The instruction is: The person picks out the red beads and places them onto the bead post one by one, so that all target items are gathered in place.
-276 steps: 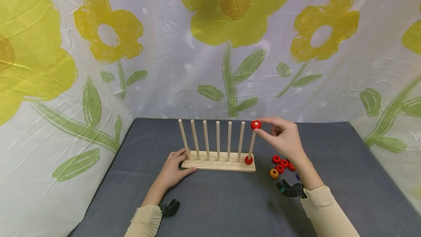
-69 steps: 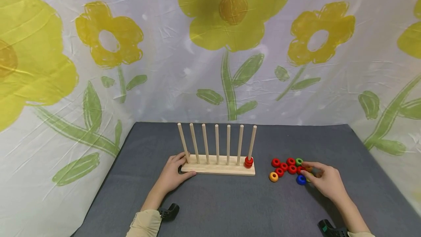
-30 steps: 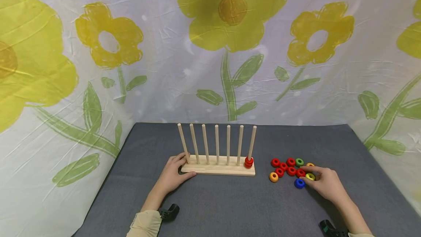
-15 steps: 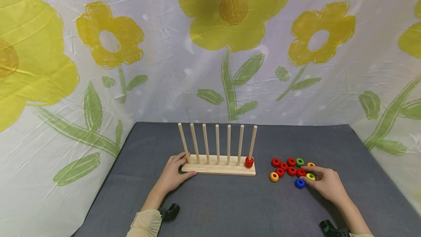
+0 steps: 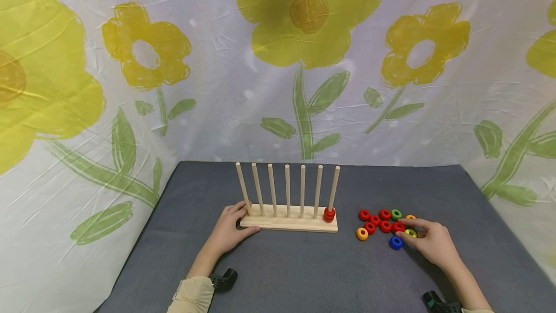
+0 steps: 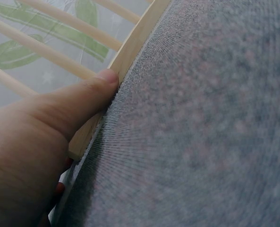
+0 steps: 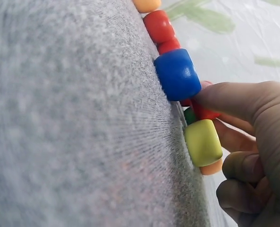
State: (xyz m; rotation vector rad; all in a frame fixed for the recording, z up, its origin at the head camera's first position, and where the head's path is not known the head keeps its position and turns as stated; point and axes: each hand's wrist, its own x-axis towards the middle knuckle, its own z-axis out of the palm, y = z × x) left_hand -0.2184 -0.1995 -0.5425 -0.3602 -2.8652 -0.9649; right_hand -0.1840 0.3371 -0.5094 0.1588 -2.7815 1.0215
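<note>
A wooden rack [image 5: 288, 225] with a row of several upright pegs stands on the cloth-covered table. My left hand [image 5: 228, 223] grips its left end, the thumb [image 6: 99, 85] along the front edge. Two red beads [image 5: 328, 215] sit stacked at the foot of the rightmost peg. To the right of the rack, my right hand [image 5: 430, 244] pinches a red bead [image 7: 207, 111] between thumb and index finger, low among the loose beads. A blue bead [image 7: 178, 74] sits just in front of the thumb, and a yellow-green bead [image 7: 203, 143] lies beneath the hand.
Several other red beads [image 5: 374, 220] lie in a loose cluster, with a green bead [image 5: 396, 214] behind. One orange bead [image 5: 362, 234] is at the cluster's front left; another orange bead [image 5: 410, 217] is partly behind the fingers. A flower-printed curtain [image 5: 278, 86] hangs behind the table.
Earlier my right hand held a red bead at the top of the rightmost peg; two now sit at its foot. That hand moved right and down to the loose beads. My left hand kept its grip.
</note>
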